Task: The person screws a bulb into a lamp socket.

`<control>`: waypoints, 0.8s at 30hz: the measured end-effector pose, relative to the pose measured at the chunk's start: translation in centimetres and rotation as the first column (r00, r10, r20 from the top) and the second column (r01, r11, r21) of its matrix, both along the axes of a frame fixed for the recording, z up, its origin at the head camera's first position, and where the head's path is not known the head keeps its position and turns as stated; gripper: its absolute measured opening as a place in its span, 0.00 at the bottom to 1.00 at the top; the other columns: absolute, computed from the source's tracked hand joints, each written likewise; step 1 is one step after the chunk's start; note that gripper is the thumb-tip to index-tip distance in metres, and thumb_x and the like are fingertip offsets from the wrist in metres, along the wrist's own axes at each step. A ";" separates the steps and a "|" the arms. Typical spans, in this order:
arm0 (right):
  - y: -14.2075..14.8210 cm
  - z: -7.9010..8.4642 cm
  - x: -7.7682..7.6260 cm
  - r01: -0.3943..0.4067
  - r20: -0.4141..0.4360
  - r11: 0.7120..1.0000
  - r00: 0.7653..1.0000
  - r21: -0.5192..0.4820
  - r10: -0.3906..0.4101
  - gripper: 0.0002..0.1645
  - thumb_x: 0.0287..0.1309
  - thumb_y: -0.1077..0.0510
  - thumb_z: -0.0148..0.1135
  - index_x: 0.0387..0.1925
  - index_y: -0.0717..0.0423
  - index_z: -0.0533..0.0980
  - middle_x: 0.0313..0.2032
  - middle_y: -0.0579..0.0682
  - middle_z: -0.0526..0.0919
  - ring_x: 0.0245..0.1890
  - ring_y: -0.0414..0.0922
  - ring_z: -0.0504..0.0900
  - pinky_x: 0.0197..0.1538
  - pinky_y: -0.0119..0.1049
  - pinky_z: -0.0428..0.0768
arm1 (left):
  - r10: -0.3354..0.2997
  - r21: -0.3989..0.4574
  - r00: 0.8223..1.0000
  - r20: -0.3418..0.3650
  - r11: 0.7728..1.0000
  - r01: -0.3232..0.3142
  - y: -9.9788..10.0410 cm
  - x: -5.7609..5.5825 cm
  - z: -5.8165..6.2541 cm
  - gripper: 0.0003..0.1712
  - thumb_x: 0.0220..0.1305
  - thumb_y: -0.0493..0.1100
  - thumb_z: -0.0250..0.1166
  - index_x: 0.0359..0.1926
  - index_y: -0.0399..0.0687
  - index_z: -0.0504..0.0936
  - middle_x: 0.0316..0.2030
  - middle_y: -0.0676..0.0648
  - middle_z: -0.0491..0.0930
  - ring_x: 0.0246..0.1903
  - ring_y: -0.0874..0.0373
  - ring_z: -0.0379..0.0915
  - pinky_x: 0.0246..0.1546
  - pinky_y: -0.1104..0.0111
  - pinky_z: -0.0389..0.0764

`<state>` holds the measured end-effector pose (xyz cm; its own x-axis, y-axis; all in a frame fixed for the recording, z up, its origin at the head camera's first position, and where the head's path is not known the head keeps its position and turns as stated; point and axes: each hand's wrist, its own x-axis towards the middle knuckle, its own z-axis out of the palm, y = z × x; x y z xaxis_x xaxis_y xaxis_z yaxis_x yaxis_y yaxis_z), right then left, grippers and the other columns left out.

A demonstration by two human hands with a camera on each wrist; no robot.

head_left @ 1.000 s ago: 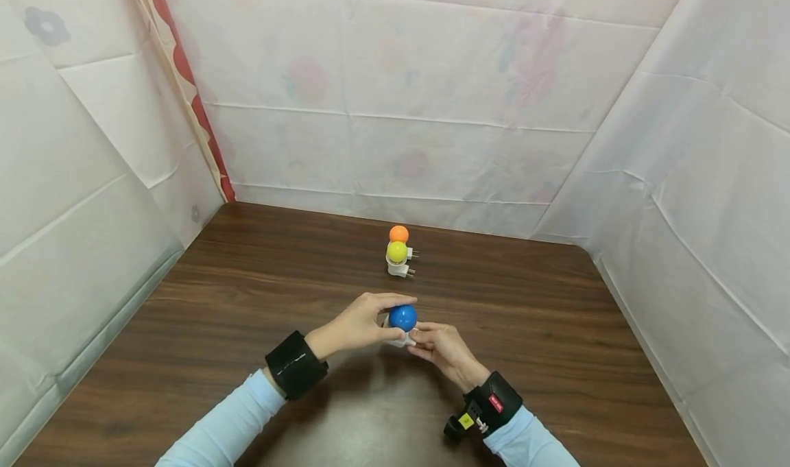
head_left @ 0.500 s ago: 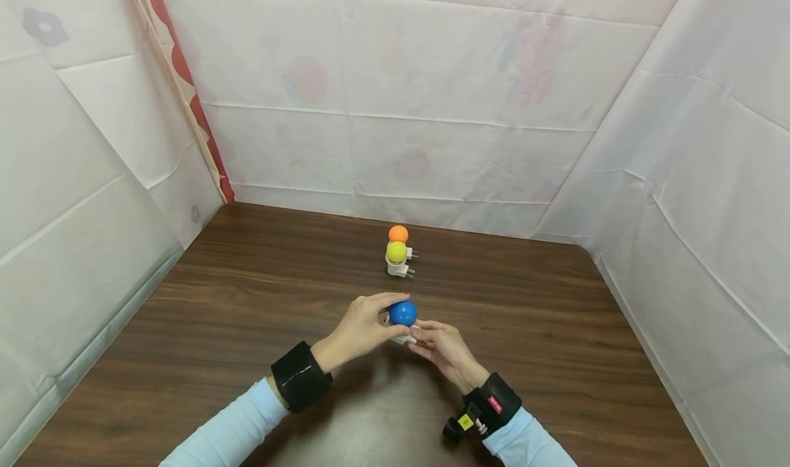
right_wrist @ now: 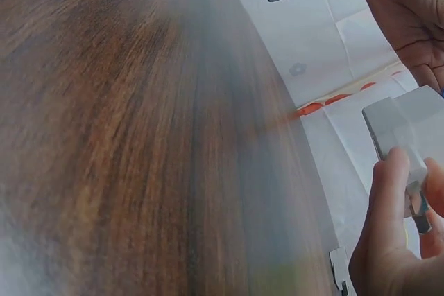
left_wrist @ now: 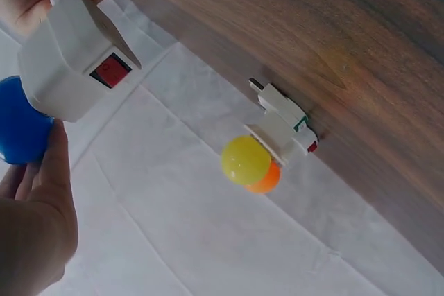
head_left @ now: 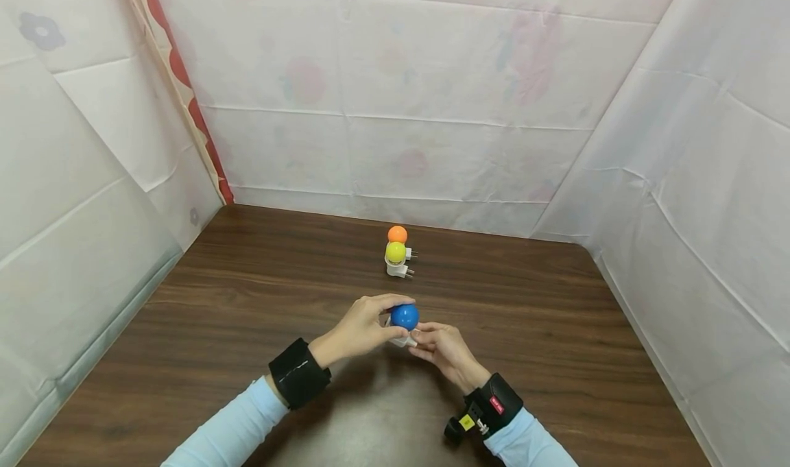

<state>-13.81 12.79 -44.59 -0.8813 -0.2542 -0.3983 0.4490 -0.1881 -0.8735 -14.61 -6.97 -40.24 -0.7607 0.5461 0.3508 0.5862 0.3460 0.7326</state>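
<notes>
In the head view a blue bulb (head_left: 404,316) sits in a white plug-in lamp socket (head_left: 402,341) at the near middle of the table. My left hand (head_left: 363,326) grips the bulb, thumb on the near side and fingers over the far side. From the right, my right hand (head_left: 449,352) pinches the plug end of the socket. The left wrist view shows a red rocker switch (left_wrist: 111,71) on the socket's face. Metal plug prongs (right_wrist: 420,216) stick out between the right fingers in the right wrist view.
Behind the hands stand two more white sockets, one with a yellow bulb (head_left: 396,252), the other with an orange bulb (head_left: 398,234). Their prongs point right. The dark wooden table (head_left: 278,261) is enclosed by white cloth (head_left: 382,151) at the back and sides.
Both hands stay at nearly the same place. The blue bulb and socket have shifted slightly, with the left hand still around the bulb. The other bulbs have not moved.
</notes>
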 end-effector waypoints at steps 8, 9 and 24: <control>0.1 -0.3 0.1 -0.021 -0.008 1.000 1.000 0.007 0.021 0.16 0.53 0.61 0.63 0.44 0.64 0.76 0.32 0.47 0.82 0.33 0.40 0.82 0.44 0.37 0.81 | -0.010 0.004 1.000 0.012 1.000 0.010 -0.1 -0.1 -0.3 0.28 0.52 0.42 0.68 0.56 0.44 0.74 0.53 0.44 0.76 0.50 0.53 0.76 0.49 0.63 0.77; 0.1 -0.3 0.1 -0.027 -0.009 1.000 1.000 0.004 0.027 0.17 0.54 0.61 0.63 0.45 0.65 0.76 0.33 0.47 0.82 0.34 0.40 0.82 0.45 0.36 0.81 | -0.004 0.009 1.000 0.021 1.000 0.004 -0.1 0.0 -0.4 0.29 0.52 0.42 0.68 0.56 0.43 0.74 0.54 0.44 0.76 0.50 0.53 0.75 0.49 0.63 0.77; 0.5 -0.3 -0.9 -0.103 -0.132 0.982 0.983 0.158 0.124 0.20 0.55 0.63 0.60 0.47 0.72 0.71 0.38 0.53 0.79 0.37 0.43 0.81 0.47 0.40 0.80 | 0.139 -0.087 0.986 0.097 0.988 -0.131 -0.7 -0.4 -2.0 0.25 0.50 0.40 0.70 0.51 0.40 0.76 0.47 0.44 0.80 0.44 0.54 0.79 0.45 0.64 0.79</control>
<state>-14.71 13.29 -44.85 -0.9000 -0.3027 -0.3136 0.3307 -0.0056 -0.9437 -15.03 -7.62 -42.27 -0.8590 0.4589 0.2270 0.4536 0.4765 0.7531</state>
